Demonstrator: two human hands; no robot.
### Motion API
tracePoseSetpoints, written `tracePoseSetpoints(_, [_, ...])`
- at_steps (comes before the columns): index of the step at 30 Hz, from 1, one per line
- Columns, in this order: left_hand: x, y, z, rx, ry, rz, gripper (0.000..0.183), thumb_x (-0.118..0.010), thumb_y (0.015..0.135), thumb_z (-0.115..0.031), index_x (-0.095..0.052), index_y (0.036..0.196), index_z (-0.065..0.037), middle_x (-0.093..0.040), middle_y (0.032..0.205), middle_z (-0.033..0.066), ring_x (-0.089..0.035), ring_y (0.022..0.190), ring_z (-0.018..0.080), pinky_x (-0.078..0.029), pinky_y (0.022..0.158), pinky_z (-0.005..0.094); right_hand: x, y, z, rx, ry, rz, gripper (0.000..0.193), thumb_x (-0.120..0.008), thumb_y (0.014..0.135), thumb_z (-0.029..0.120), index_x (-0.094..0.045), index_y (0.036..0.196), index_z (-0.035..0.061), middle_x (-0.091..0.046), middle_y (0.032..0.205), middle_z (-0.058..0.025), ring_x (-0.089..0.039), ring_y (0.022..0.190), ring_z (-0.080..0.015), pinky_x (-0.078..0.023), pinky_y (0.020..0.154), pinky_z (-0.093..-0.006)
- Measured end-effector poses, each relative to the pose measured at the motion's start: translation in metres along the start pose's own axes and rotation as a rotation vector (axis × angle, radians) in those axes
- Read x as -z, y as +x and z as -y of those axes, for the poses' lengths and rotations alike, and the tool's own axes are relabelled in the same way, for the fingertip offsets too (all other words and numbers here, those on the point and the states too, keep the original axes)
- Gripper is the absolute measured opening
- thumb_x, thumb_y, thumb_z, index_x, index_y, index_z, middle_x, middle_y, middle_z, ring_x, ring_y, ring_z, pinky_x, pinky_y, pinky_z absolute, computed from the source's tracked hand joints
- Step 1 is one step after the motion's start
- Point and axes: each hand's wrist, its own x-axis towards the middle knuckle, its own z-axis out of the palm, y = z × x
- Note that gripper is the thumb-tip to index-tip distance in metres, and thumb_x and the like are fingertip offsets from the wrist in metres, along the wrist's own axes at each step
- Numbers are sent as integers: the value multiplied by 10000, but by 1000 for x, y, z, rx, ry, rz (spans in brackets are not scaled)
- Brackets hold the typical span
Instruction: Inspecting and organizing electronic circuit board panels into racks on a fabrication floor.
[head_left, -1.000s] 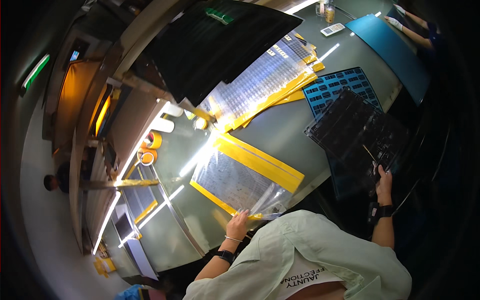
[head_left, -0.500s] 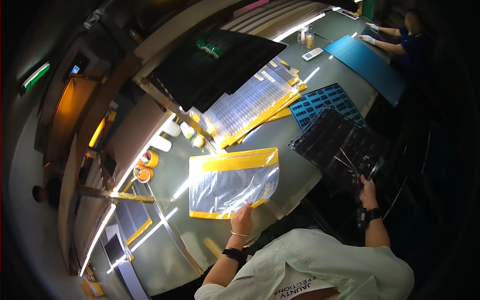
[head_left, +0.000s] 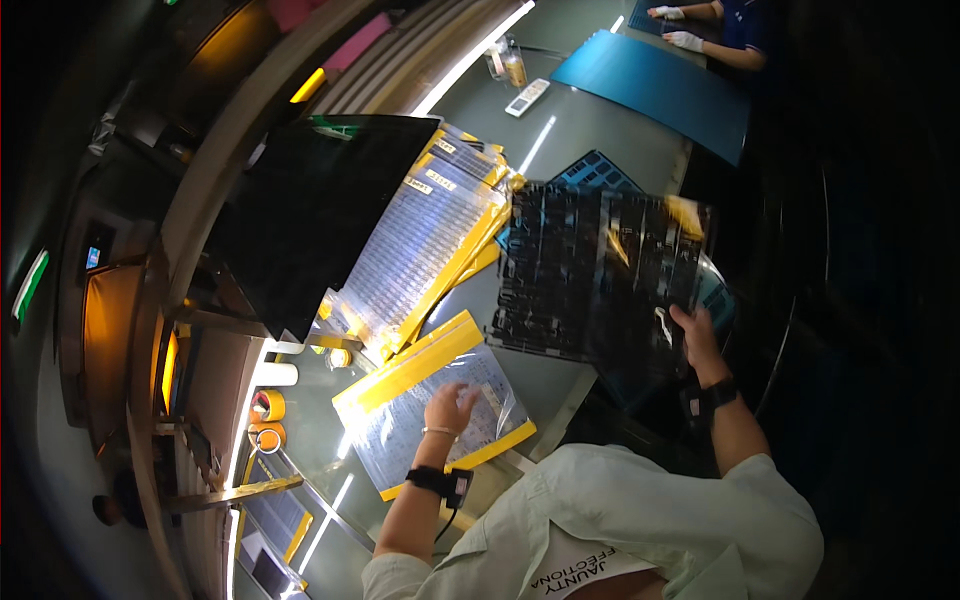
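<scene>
My right hand (head_left: 699,338) grips the lower right edge of a dark, glossy sheet (head_left: 580,280) with a pattern of small shapes. That sheet is lifted over the table's near right edge and partly covers a blue sheet with dark shapes (head_left: 597,172). My left hand (head_left: 450,408) is over a clear film sheet with yellow taped edges (head_left: 402,382), its fingers apart and holding nothing. Whether the fingertips touch the film I cannot tell. Beyond it lies a stack of similar yellow-edged printed sheets (head_left: 425,215).
A large black panel (head_left: 300,215) overhangs the table's left side. Tape rolls (head_left: 267,405) and a white roll (head_left: 275,374) line the left edge. Farther off lie a white remote control (head_left: 527,97) and a large blue sheet (head_left: 660,95), near a co-worker's gloved hands (head_left: 684,41).
My right hand has raised the dark sheet up and leftward. The left hand has let go of the yellow-edged film, which now lies turned on the table. My view has shifted right.
</scene>
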Motion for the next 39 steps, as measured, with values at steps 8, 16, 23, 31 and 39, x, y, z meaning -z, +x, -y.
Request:
tracePoseSetpoints(8, [15,76,-91,334,-1430,87,269,-530,879,-294,-540,978,-43,-641,844,77,-635,715,153,-495,596,240,-20,26,32,79,-7,79,229,-575,830,79,-567,1052,22,-613,991,-37,-570,877,-116,-426,818,-245])
tracePoseSetpoints(16, [39,85,-96,236,-1178,-39,128,-578,856,-166,-554,800,-54,-637,675,64,-593,526,116,-456,488,201,-39,27,44,48,-47,32,170,-553,858,123,-591,998,34,-621,938,-27,-570,856,-113,-426,794,-242])
tracePoseSetpoints(23, [47,91,-85,194,-1154,-45,133,-579,854,-155,-561,818,-28,-639,686,68,-585,524,106,-448,490,194,-54,33,38,30,-20,17,174,-552,859,120,-585,1013,45,-621,939,-25,-577,846,-110,-439,783,-234])
tracePoseSetpoints(31, [43,112,-73,221,-1127,18,157,-578,855,-168,-549,830,-16,-638,697,65,-593,550,106,-446,510,191,-64,40,30,48,-18,15,176,-560,858,136,-593,1003,40,-630,963,-46,-589,861,-117,-454,782,-232])
tracePoseSetpoints(39, [22,165,-25,172,-544,-80,320,-644,797,-255,-554,975,-5,-630,848,133,-615,764,208,-484,684,309,-34,61,-13,-32,-72,-68,207,-561,853,115,-576,1033,14,-617,988,-57,-578,863,-133,-443,791,-245])
